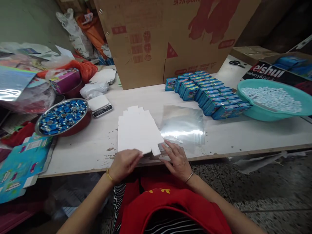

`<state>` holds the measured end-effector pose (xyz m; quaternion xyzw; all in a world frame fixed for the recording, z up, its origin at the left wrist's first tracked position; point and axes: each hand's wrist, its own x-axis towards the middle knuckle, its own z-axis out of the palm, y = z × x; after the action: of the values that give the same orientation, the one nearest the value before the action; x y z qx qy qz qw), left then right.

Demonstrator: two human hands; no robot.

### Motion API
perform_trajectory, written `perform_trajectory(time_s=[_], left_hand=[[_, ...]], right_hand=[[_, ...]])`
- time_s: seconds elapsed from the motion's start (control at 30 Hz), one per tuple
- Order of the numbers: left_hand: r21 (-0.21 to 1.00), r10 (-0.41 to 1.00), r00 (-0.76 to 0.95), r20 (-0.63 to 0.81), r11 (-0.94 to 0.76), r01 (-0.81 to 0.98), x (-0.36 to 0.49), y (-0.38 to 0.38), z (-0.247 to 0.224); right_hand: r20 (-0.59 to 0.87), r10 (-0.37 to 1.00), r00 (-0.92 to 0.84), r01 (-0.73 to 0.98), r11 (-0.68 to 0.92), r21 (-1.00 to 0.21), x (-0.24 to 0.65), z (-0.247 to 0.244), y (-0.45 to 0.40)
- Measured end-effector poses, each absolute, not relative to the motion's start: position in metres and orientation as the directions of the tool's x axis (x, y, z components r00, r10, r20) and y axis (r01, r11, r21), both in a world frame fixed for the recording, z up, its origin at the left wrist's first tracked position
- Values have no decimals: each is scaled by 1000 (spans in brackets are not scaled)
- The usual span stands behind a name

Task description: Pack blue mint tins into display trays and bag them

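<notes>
A flat white cardboard box blank with notched flaps lies plain side up near the table's front edge. At its lower left edge, my left hand is closed, with thumb and fingers pinching the card. My right hand is beside the lower right flap, fingers apart, the fingertips at the flap's edge. Just to the right of the blank lies a clear plastic sheet, shiny with reflected light.
Rows of small blue boxes stand at the back right, beside a turquoise basin of pale pieces. To the left are a digital scale, a bowl of blue-wrapped pieces and blue printed box blanks. A big carton stands behind.
</notes>
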<state>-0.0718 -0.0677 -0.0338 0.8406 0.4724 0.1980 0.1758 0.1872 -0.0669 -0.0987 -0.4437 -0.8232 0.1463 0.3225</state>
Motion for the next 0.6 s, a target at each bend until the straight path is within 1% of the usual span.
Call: perform_trajectory(time_s=[0.07,0.13,0.17,0.23,0.33,0.43,0.5,0.6], left_hand=[[576,841,533,98,-484,659,-62,-96,-44],[639,822,569,32,-454,620,-57,-119,-59],[649,813,582,19,-453,612,-58,-127,-66],[615,793,608,31,-495,614,-66,-136,-76],[465,769,638,36,-578,670,-86,-140,-85],[341,765,644,11,-608,717,-104,-140,-96],[321,761,649,24,-621,715,-111,-140,-105],[367,770,634,78,-613,700,-116,-142,-116]], right_hand=[[388,760,-521,603,650,-463,191,-110,-77],[382,696,-609,525,714,-463,196,-125,-86],[383,680,-625,496,725,-478,198,-132,-89],[379,686,-621,468,712,-523,201,-143,-91],[362,725,-586,441,660,-608,202,-146,-87],[344,783,-519,431,587,-686,198,-142,-82],[338,818,-465,436,544,-717,194,-140,-82],[339,850,-403,445,505,-739,188,-138,-85]])
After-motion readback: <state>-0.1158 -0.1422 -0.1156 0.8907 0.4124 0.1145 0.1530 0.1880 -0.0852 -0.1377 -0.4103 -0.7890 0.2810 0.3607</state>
